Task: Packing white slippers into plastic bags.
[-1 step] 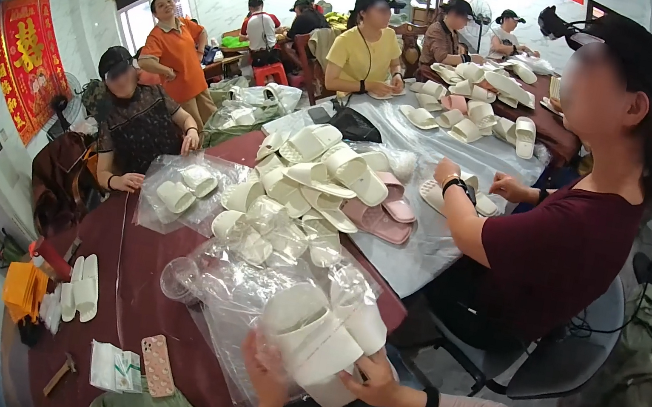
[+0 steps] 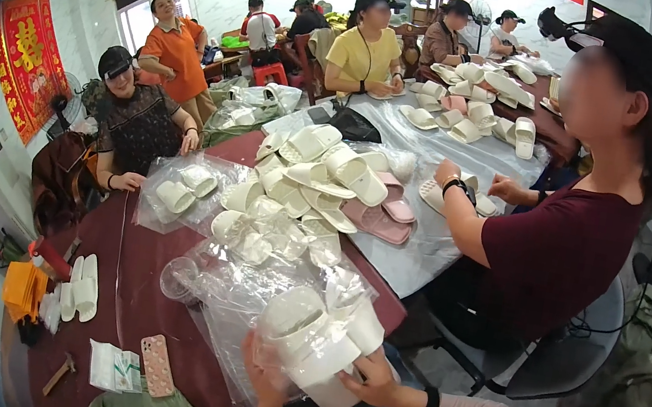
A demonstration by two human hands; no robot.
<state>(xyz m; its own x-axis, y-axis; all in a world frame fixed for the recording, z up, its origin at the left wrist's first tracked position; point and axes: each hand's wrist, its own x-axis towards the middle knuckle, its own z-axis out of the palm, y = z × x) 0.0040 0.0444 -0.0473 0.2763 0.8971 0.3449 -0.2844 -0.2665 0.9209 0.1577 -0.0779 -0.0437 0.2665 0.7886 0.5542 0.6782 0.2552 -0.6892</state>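
Both hands were clamped on a pair of white slippers (image 2: 319, 349) half inside a clear bag (image 2: 239, 310) at the near edge of the desk (image 2: 137, 301): the right hand (image 2: 374, 380) gripped the pair from the lower right side, fingers curled under the soles, and the left hand (image 2: 267, 375) held the bag film and the pair from below on the left. The slippers sat stacked together, tilted, with loose film bunched round them. To do this well, the pair probably needed to stay square and tight while the film was pulled smooth, so nothing snagged or slid apart. Left of them on the dark red desk lay a phone (image 2: 157, 365), a small packet (image 2: 113, 366) and two loose slippers (image 2: 81, 288). Farther off stood a heap of bagged and bare slippers (image 2: 303, 182), some pink, with a person in a maroon top (image 2: 559, 251) seated at the right and others working beyond.
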